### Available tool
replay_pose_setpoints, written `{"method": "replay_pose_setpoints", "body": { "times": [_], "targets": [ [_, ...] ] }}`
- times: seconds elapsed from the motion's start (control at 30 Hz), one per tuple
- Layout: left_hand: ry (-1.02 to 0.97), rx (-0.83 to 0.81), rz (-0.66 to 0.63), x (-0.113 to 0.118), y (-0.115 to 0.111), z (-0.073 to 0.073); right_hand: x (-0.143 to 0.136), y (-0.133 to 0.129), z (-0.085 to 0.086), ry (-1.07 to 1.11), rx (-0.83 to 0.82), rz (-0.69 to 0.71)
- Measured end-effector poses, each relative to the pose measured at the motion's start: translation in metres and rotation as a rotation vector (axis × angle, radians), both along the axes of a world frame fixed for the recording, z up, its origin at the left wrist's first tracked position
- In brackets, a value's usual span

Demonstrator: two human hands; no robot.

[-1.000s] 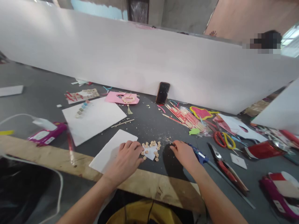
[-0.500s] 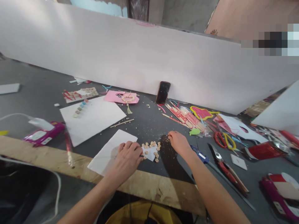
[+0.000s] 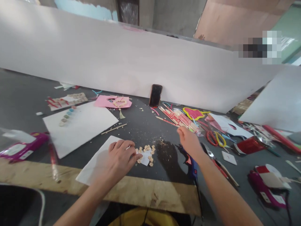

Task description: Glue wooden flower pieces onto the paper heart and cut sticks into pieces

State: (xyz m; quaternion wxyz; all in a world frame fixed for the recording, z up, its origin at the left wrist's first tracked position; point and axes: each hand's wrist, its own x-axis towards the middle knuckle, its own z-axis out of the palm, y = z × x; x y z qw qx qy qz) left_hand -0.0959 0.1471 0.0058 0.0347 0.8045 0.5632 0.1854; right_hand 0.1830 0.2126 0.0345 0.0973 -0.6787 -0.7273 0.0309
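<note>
My left hand (image 3: pixel 122 157) rests on a blank white sheet (image 3: pixel 94 163). Its thumb and forefinger are bent together on the left end of a small white paper piece (image 3: pixel 146 157), edged with beige crumbly clusters (image 3: pixel 147 147). My right hand (image 3: pixel 188 139) is raised over the table, right of that piece, with its fingers drawn together; whatever they hold, if anything, is hidden. Brown crumbs (image 3: pixel 162 142) lie scattered on the dark tabletop between the hands. Below my right wrist lies a blue glue gun (image 3: pixel 194 169), partly covered by the forearm.
A phone (image 3: pixel 155 95) leans on the white board (image 3: pixel 131 56). Red-patterned sticks (image 3: pixel 172 116), scissors (image 3: pixel 215 138), pliers (image 3: pixel 221 166) and a red can (image 3: pixel 250 145) crowd the right. A beaded loop (image 3: pixel 119 103) on pink paper and a larger white sheet (image 3: pixel 77 131) lie left.
My right hand has lifted away from the crumbs and moved right, its fingers drawn together. The left hand stays by the paper piece. The whole view has shifted, and the glue gun's position has changed.
</note>
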Motion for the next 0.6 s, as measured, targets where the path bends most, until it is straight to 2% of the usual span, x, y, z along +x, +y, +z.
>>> {"method": "replay_pose_setpoints", "body": {
  "times": [0.13,0.27,0.33,0.43,0.6],
  "targets": [
    [-0.041,0.064,-0.017,-0.003,0.003,0.006,0.06,-0.006,0.004,-0.011,0.052,-0.135],
    [-0.046,0.133,0.026,-0.005,0.008,0.008,0.101,-0.042,-0.008,0.0,-0.053,-0.065],
    [-0.046,0.148,0.039,-0.005,0.011,0.009,0.109,-0.068,-0.018,0.001,-0.098,-0.031],
    [-0.053,0.176,0.067,0.001,0.013,0.009,0.108,-0.1,-0.037,-0.018,-0.096,-0.052],
    [-0.07,0.185,0.002,0.013,0.011,0.007,0.102,-0.122,-0.059,-0.046,0.006,-0.17]
  ]
}}
